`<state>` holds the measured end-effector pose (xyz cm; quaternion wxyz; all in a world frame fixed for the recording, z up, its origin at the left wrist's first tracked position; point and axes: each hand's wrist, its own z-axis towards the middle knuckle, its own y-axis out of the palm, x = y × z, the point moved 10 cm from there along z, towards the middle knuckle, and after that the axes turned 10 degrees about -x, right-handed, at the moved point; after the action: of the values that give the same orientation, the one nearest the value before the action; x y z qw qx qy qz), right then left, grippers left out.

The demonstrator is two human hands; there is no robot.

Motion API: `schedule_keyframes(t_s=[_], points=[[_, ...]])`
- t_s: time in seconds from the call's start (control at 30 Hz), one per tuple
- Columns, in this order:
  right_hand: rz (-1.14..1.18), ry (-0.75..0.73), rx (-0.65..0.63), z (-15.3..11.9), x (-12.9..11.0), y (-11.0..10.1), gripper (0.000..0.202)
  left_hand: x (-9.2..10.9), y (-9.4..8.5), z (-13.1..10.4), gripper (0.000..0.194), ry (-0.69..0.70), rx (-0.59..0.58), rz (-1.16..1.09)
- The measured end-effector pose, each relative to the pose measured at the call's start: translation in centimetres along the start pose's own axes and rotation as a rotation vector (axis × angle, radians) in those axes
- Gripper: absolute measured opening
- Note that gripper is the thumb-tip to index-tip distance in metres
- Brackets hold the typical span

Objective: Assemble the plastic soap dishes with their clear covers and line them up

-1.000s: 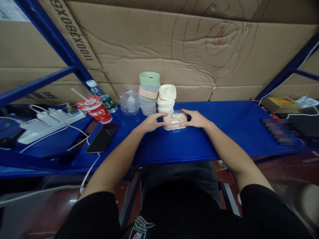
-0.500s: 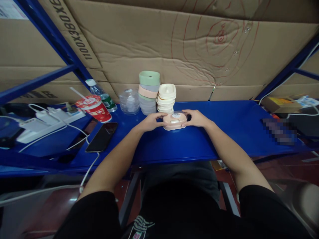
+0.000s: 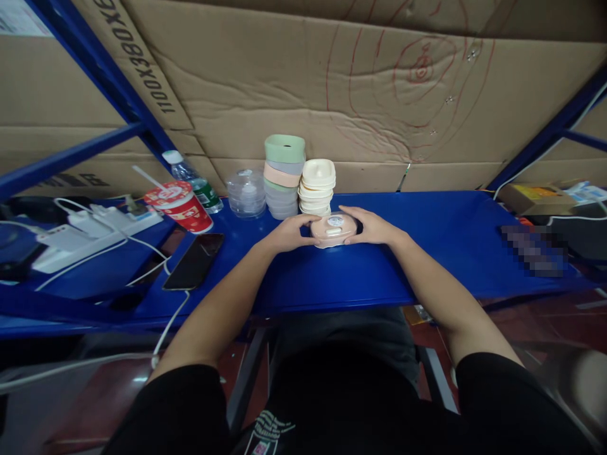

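Note:
A pink lidded container [image 3: 334, 232] with a clear cover and a round sticker on top rests on the blue table. My left hand [image 3: 294, 234] is curved around its left side, thumb at the near edge. On the opposite side my right hand [image 3: 372, 226] grips it, thumb in front and fingers behind. Just behind stands a stack of cream lids [image 3: 317, 177]. To the left of that is a stack of green, grey and pink bowls [image 3: 284, 170]. A stack of clear covers [image 3: 245, 194] stands left of the bowls.
On the left lie a dark phone [image 3: 194, 260], a red paper cup [image 3: 183, 205] with a straw, a water bottle [image 3: 196, 180] and a white power strip [image 3: 99, 230] with cables. Cardboard [image 3: 256, 76] walls the back. A small box [image 3: 535, 199] sits at the right.
Both hands stay at the container's sides. The right hand's fingers have lifted slightly and shifted a little left along its far edge. The container has barely moved.

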<state>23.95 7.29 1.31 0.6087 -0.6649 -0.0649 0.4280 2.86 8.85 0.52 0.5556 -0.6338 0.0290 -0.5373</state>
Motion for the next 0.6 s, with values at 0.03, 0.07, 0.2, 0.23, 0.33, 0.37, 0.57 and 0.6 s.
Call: schedule_keyframes(t_s=[0.03,0.07,0.2,0.23,0.33,0.37,0.57,0.6], points=[[0.006,-0.020,-0.014,0.1,0.0,0.2,0.112,0.0,0.0,0.0,0.076,-0.002,-0.003,0.005],[0.014,-0.027,-0.024,0.2,0.0,0.4,0.108,0.0,0.1,0.0,0.077,-0.006,-0.010,0.006],[0.050,0.035,-0.031,0.4,0.9,0.3,0.104,0.1,0.5,0.0,0.077,-0.037,-0.044,0.038],[0.065,0.054,-0.037,0.4,1.1,0.2,0.105,0.2,0.5,0.0,0.076,-0.043,-0.046,0.060],[0.130,0.091,-0.060,0.0,1.8,-0.3,0.106,0.6,0.7,0.1,0.075,-0.044,-0.056,0.115],[0.150,0.098,-0.062,-0.2,2.2,-0.6,0.106,0.6,0.8,0.1,0.075,-0.046,-0.064,0.123],[0.071,0.374,0.026,-3.3,7.2,-4.4,0.102,0.0,0.9,0.1,0.070,-0.125,-0.115,0.204],[-0.007,0.468,0.057,-4.1,8.1,-5.3,0.099,0.1,1.0,0.0,0.068,-0.131,-0.126,0.218]])
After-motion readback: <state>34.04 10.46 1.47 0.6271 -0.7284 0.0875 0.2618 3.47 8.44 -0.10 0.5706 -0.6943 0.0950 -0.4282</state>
